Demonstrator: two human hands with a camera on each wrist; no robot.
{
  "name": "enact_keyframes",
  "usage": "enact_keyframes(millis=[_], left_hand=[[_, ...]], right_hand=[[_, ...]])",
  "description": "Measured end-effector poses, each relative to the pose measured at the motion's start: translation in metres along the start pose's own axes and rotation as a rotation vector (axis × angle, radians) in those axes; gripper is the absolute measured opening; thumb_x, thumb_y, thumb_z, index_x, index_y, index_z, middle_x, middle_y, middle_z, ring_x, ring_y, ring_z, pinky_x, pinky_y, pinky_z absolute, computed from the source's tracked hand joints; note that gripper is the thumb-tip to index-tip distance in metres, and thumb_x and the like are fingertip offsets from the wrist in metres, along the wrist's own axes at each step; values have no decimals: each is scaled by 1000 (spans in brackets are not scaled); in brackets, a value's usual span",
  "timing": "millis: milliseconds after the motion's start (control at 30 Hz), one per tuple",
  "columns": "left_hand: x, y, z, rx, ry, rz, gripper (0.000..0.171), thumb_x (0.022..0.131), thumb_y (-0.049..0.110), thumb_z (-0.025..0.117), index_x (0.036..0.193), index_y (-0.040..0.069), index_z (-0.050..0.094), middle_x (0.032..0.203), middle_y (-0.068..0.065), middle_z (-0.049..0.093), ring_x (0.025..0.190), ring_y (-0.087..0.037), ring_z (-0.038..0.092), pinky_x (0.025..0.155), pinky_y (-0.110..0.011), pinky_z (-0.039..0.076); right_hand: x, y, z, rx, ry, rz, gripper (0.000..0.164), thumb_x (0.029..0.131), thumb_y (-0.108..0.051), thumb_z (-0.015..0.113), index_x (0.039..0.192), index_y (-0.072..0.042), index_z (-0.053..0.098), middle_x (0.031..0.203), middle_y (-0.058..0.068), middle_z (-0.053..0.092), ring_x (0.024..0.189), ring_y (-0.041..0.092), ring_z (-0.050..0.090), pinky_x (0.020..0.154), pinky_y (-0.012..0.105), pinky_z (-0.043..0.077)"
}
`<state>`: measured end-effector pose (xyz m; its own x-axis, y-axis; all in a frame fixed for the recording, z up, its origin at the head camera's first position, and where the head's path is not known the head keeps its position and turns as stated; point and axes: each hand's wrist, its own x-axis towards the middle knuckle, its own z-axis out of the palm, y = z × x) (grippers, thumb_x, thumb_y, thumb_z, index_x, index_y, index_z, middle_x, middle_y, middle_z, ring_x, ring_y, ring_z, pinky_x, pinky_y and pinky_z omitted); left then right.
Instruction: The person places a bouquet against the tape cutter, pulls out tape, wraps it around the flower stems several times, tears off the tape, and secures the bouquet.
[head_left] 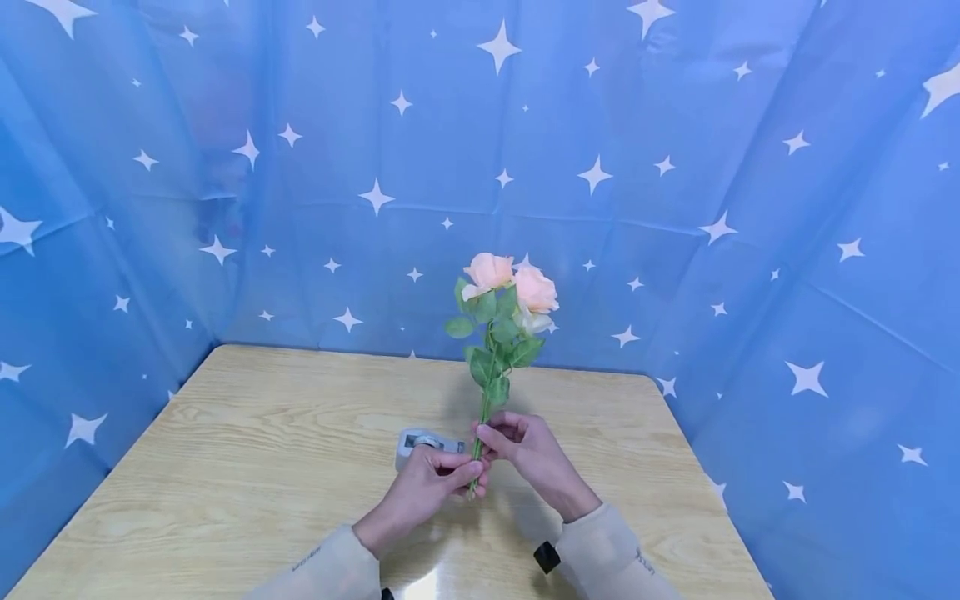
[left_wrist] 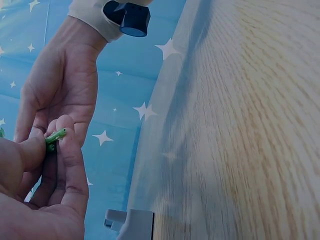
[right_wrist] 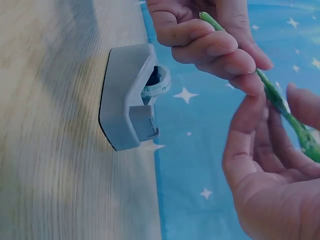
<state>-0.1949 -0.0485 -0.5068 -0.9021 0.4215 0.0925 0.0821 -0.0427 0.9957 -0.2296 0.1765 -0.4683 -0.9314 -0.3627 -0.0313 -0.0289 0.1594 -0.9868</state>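
Two pale pink artificial roses (head_left: pixel 536 288) with green leaves stand upright above the table, their stems held together. My left hand (head_left: pixel 420 493) pinches the stems (right_wrist: pixel 212 21) near the cut ends, between thumb and fingers. Just above it, my right hand (head_left: pixel 534 457) holds the same stems with thumb and fingertips. In the left wrist view, a green stem end (left_wrist: pixel 56 136) pokes out past the left fingers. A grey tape dispenser (right_wrist: pixel 116 95) with a roll of tape (right_wrist: pixel 159 85) sits on the table close behind the left hand, untouched by either hand.
The wood-grain table (head_left: pixel 247 467) extends around both hands. Blue curtains (head_left: pixel 330 108) with white stars enclose its back and sides. A dark wrist device (head_left: pixel 547 557) sits at the right sleeve.
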Motion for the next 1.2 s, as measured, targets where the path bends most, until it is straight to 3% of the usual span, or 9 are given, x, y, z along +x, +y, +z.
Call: enact_keyframes(millis=[133, 400, 600, 800, 967, 1200], left_hand=[[1, -1, -2, 4, -2, 8, 24, 114, 8, 75, 130, -8, 83, 114, -32, 86, 89, -2, 83, 88, -26, 73], [3, -3, -4, 5, -24, 1, 33, 114, 13, 76, 131, -15, 79, 111, -30, 86, 90, -2, 80, 83, -19, 68], [2, -3, -7, 12, -58, -27, 31, 116, 17, 75, 133, -8, 81, 117, -24, 87, 97, -3, 80, 87, -22, 69], [2, -2, -10, -28, -96, -74, 33, 119, 25, 71, 137, 0, 82, 132, -20, 86, 106, -8, 83, 95, -24, 69], [3, -4, -11, -103, -141, -105, 36, 119, 25, 69, 139, -4, 79, 141, -23, 82, 105, -8, 84, 95, -25, 70], [4, -8, -13, -150, -167, -90, 49, 117, 25, 74, 138, -19, 72, 126, -11, 84, 99, -7, 81, 90, -24, 71]], right_hand=[[4, 1, 4, -31, 31, -34, 34, 114, -23, 79, 129, 8, 80, 99, 2, 85, 91, 15, 81, 92, 28, 68], [4, -1, 7, -113, 55, -124, 19, 115, -14, 74, 116, 3, 83, 96, 6, 85, 88, 12, 77, 93, 26, 63], [3, -1, 8, -104, 27, -144, 17, 115, -8, 71, 113, 6, 80, 94, 9, 84, 87, 12, 76, 94, 23, 62], [2, -3, 9, -89, 17, -144, 17, 115, -7, 70, 113, 7, 79, 104, 23, 84, 92, 12, 76, 92, 23, 61], [1, -2, 8, -80, 3, -139, 20, 116, -7, 69, 116, 12, 76, 103, 19, 85, 94, 12, 77, 94, 24, 61], [2, 1, 7, -62, -59, -143, 20, 118, -11, 67, 116, 7, 77, 108, 25, 84, 98, 17, 80, 107, 26, 63]])
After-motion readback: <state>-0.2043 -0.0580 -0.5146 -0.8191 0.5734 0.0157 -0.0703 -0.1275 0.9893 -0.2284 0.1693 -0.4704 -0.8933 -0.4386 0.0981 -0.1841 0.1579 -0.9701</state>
